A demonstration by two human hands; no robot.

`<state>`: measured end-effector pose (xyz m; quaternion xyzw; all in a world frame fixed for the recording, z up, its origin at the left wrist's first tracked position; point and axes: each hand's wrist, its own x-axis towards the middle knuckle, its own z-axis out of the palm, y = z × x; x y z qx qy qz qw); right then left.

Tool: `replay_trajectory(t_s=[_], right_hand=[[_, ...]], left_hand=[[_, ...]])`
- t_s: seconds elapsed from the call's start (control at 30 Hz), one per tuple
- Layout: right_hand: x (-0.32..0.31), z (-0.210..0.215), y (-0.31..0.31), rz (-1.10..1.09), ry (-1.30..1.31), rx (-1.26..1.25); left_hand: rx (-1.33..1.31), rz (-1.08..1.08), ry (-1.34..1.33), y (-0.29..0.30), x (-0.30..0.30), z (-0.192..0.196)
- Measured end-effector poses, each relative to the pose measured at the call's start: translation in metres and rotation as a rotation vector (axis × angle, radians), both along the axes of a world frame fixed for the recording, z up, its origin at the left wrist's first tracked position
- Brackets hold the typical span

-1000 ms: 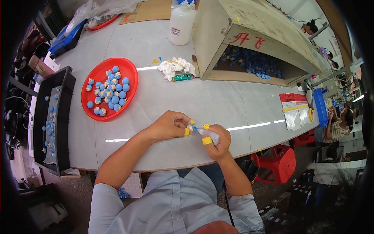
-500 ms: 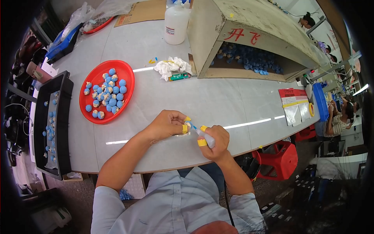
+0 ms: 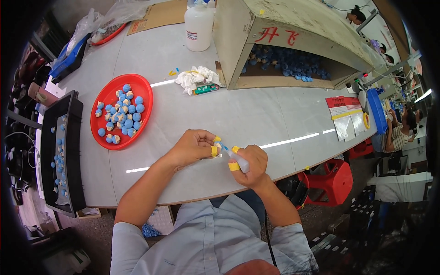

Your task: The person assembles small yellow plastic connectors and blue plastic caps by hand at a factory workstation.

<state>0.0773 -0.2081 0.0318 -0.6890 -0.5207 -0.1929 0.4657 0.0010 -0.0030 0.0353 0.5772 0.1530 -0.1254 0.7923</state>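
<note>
Between the yellow-wrapped fingertips of my left hand (image 3: 189, 147) is a small blue and cream piece (image 3: 218, 146), mostly covered by the fingers. My right hand (image 3: 255, 164), also with yellow wraps on its fingers, is closed round a small whitish squeeze bottle (image 3: 242, 164). The bottle's thin blue tip points left and meets or nearly meets the piece; I cannot tell which. Both hands are low over the near part of the grey table (image 3: 183, 114). Left of them, a round red tray (image 3: 97, 130) carries several blue and cream balls (image 3: 127, 108).
A black bin (image 3: 75, 151) with more balls stands at the left edge. At the back are a white bottle (image 3: 198, 30), crumpled tissue (image 3: 197, 78), a green tube (image 3: 206, 89) and a box shelf (image 3: 293, 27) of blue pieces. Red-white packets (image 3: 344, 117) lie right, near a red stool (image 3: 331, 183).
The view has shifted slightly, so things on the table sit a little further left. Both hands keep nearly the same pose, bottle tip still at the small piece.
</note>
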Motion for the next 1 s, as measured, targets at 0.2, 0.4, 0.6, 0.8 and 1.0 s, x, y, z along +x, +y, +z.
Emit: replay_trajectory(t_s=[0.2,0.4,0.6,0.8,1.0], right_hand=[[-0.002,-0.001,-0.002,-0.009,0.007,0.001],[-0.003,-0.003,0.000,-0.009,0.023,0.006],[-0.001,-0.001,-0.005,-0.002,0.045,0.042],[0.001,-0.005,-0.023,-0.110,0.416,0.181],[0.051,0.005,-0.072,-0.288,0.744,0.112]], left_hand=[[-0.001,0.007,-0.002,0.000,-0.001,-0.001],[0.012,0.013,0.012,0.001,-0.001,-0.001],[-0.006,0.009,-0.001,0.000,0.000,0.003],[-0.052,0.027,0.022,0.003,0.002,0.002],[-0.082,0.071,0.026,0.004,0.001,0.001]])
